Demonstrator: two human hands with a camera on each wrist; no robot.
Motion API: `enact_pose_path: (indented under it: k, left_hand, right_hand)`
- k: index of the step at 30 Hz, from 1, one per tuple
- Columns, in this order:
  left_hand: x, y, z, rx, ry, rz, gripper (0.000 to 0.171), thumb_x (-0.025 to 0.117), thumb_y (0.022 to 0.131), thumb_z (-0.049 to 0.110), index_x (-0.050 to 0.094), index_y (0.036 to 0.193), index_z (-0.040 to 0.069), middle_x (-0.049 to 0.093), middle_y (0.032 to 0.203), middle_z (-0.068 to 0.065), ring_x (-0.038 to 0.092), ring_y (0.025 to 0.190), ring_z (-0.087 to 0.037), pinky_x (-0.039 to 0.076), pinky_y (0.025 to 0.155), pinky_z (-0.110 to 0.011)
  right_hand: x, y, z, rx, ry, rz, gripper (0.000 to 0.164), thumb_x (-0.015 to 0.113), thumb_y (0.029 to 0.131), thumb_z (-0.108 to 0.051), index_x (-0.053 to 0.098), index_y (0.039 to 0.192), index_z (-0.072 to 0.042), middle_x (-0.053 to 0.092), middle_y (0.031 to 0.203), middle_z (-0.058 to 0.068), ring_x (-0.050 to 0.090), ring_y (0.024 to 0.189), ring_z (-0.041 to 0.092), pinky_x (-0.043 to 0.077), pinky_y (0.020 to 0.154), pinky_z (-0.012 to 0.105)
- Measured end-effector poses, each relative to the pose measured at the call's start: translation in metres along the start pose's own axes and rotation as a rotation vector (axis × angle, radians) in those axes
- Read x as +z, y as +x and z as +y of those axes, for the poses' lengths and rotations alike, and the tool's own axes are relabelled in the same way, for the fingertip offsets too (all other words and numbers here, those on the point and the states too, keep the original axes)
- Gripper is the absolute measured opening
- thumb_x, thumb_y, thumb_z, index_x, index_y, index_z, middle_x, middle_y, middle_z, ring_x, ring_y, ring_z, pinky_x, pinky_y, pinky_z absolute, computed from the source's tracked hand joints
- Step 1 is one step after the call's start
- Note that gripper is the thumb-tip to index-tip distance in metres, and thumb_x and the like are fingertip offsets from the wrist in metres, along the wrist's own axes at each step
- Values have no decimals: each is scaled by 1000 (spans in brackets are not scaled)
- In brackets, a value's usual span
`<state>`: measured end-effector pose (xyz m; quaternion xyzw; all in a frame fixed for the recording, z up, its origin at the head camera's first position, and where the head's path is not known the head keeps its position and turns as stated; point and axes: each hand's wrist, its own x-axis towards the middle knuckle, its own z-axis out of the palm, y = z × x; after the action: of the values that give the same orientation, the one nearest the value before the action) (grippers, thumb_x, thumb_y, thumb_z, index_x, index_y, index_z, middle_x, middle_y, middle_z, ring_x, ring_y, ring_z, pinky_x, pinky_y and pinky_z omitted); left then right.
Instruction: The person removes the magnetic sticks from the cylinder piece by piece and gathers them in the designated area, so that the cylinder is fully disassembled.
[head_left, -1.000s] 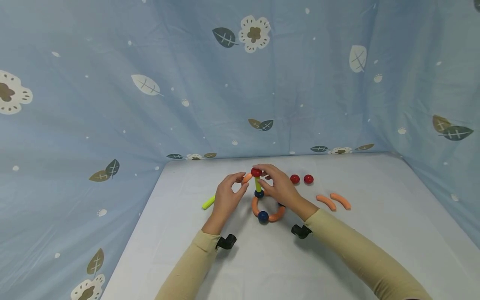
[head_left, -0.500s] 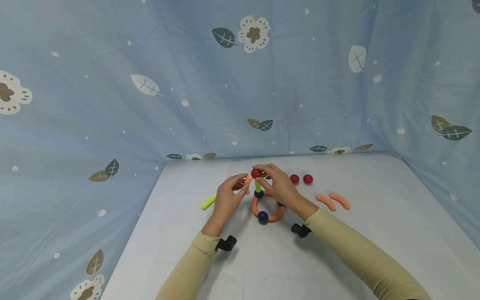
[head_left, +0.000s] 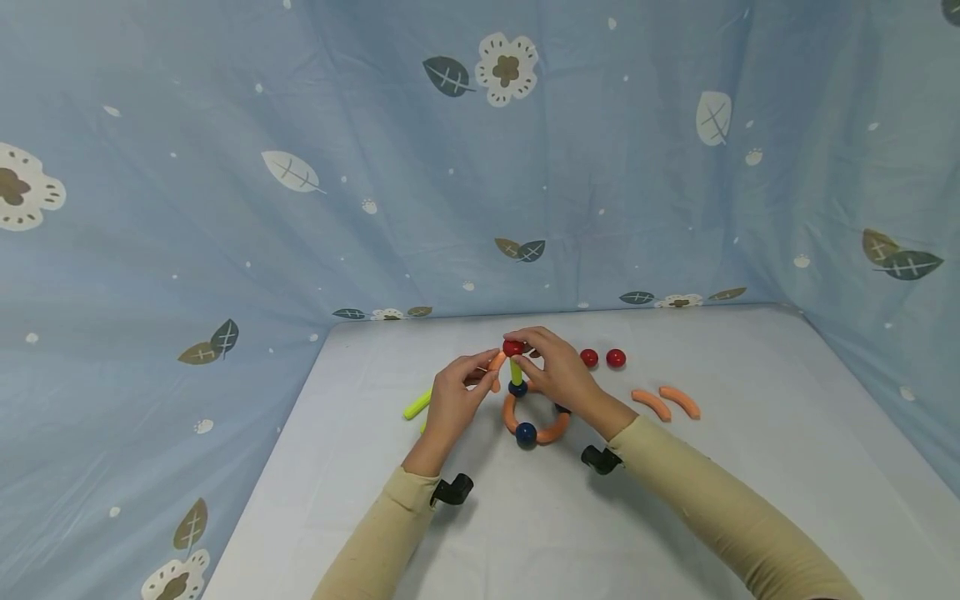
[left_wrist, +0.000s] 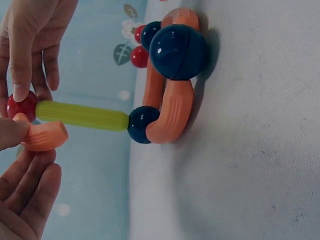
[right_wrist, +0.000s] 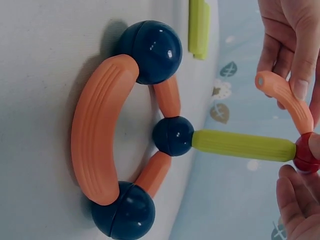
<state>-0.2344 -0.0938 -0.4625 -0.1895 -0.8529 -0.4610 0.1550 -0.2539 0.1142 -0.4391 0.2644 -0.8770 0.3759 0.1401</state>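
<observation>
My left hand [head_left: 456, 393] pinches an orange curved rod [right_wrist: 285, 95] between thumb and fingers. One end of that rod meets a red ball [left_wrist: 24, 106]; its other end points down toward the table. The red ball tops an upright green rod [left_wrist: 82, 115], and my right hand [head_left: 561, 372] grips it with thumb and fingertips. At its foot, the green rod joins a blue ball [right_wrist: 172, 136]. This ball belongs to a ring of orange curved rods [right_wrist: 97, 130] and blue balls lying on the table; another ball [head_left: 527, 433] sits at the ring's near side.
Two red balls, one left [head_left: 589, 357] and one right [head_left: 616, 357], lie beyond my right hand. Two loose orange curved rods [head_left: 680, 402] rest farther right. Green rods [head_left: 417, 405] lie left, partly behind my left hand. A blue patterned curtain [head_left: 600, 167] backs the white table [head_left: 525, 533].
My left hand has shifted slightly right and tilted the orange curved rod, so its lower end now hangs below the fingers. My right hand stays at the red ball.
</observation>
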Motion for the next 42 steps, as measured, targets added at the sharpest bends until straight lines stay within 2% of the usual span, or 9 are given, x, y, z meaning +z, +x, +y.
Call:
enact_pose_path:
  k: [6, 12, 21, 24, 31, 37, 42]
  left_hand:
    - [-1, 0, 3, 13, 10, 8, 36, 74, 95, 12, 71, 131, 14, 72, 110, -6, 72, 94, -17, 59, 83, -25]
    - [-2, -3, 3, 7, 36, 33, 36, 75, 94, 11, 72, 129, 16, 73, 109, -6, 73, 93, -18, 59, 81, -24]
    - [-8, -13, -13, -61, 58, 26, 35, 75, 93, 10, 73, 127, 15, 73, 107, -5, 73, 91, -16, 60, 80, -26]
    - [-11, -19, -19, -100, 71, 17, 35, 76, 93, 10, 73, 127, 16, 73, 105, -5, 72, 91, -16, 60, 78, -28]
    - [-19, -32, -30, -242, 87, 0, 33, 78, 92, 14, 75, 125, 18, 74, 102, -3, 72, 88, -16, 59, 74, -33]
    - [-26, -41, -42, -324, 104, -35, 30, 78, 92, 18, 76, 123, 19, 74, 99, -1, 71, 89, -17, 57, 70, -31]
    - [-32, -43, -45, -378, 141, -59, 30, 77, 93, 27, 76, 122, 19, 74, 98, -2, 72, 90, -19, 56, 68, -32]
  right_hand:
    - [0, 1, 1, -9, 3, 0, 40, 72, 97, -13, 63, 136, -14, 63, 131, 4, 66, 107, 21, 58, 91, 40]
    - [0, 1, 0, 0, -3, -12, 41, 73, 96, -13, 63, 136, -15, 63, 129, 4, 66, 106, 21, 58, 90, 42]
    - [0, 0, 1, 4, 14, 3, 42, 74, 95, -10, 64, 135, -14, 64, 128, 4, 66, 106, 22, 58, 90, 45]
    - [-1, 0, 1, 2, 20, 5, 41, 73, 95, -11, 64, 135, -14, 63, 129, 4, 66, 106, 22, 58, 90, 45]
    - [0, -1, 2, 1, 31, 9, 42, 74, 94, -9, 65, 135, -14, 63, 129, 5, 66, 105, 22, 58, 90, 46]
    - [0, -2, 2, 7, 16, 9, 41, 73, 95, -12, 64, 135, -15, 63, 129, 3, 66, 106, 20, 58, 91, 43]
    - [1, -1, 1, 14, 3, 8, 40, 73, 96, -14, 65, 135, -15, 64, 127, 2, 64, 105, 18, 58, 91, 39]
